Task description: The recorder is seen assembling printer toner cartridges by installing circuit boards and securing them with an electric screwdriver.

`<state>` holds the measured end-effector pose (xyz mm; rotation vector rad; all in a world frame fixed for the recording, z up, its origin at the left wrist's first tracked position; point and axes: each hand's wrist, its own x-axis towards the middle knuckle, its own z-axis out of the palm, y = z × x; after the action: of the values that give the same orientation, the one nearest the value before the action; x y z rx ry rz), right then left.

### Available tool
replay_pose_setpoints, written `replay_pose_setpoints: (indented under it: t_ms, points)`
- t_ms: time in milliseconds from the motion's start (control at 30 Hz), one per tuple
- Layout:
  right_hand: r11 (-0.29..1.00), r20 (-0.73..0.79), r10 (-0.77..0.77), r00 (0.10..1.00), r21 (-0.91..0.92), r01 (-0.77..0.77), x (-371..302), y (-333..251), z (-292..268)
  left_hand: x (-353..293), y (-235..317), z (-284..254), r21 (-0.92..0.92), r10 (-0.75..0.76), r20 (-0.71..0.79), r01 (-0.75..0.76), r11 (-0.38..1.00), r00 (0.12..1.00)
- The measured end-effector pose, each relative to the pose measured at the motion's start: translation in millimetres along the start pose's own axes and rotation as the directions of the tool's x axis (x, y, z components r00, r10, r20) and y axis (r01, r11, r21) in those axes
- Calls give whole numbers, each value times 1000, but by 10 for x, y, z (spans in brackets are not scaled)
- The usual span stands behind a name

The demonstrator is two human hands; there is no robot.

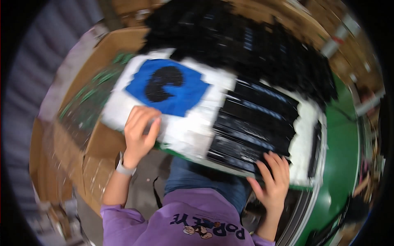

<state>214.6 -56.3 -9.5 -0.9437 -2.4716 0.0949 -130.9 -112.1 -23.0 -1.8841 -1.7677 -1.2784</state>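
Note:
My left hand [140,130] is over the near left edge of a white sheet [186,137]. Its fingers are loosely bent, the thumb stands apart, and I see nothing between them. Just beyond it lies a blue sheet [182,100] with a dark, notched round pile of small black pieces [164,83]. My right hand [274,177] has its fingers spread at the near right corner of several flat black packs [252,127] with pale markings. Its fingertips seem to touch the nearest pack. The packs lie side by side on the white sheet. Motion blurs the picture.
A heap of long black packs [246,45] covers the far side. On the left stands an open cardboard box [106,143] holding green pieces [96,84] under clear plastic. A narrow black strip [315,149] lies at the white sheet's right edge, by a green surface [342,151].

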Motion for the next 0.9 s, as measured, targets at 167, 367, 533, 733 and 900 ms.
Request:
replay_pose_setpoints:
  t_ms: [167, 367, 533, 733, 900]
  points:
    - [945, -118, -212, 970, 229, 234, 253, -461, 233, -228, -1199, -1004, 543, -174, -236, 279, 792, 956]
    - [827, -52, -439, 897, 366, 427, 808, -1151, 751, -1003, -2362, -2006, 890, -899, -104, 444, 107, 426]
    - [814, -58, -449, 891, 383, 436, 1190, -1450, 1008, -635, -2634, -2226, 867, -897, -136, 488, 97, 421]
    - [845, 21, -363, 932, 429, 319, 1487, -1653, 1473, -356, -3567, -2036, 874, -826, -122, 453, 173, 551]
    - [914, 144, -297, 944, 330, 237, 1529, -1767, 1565, -422, -4365, -1813, 915, -877, 134, 283, 288, 462]
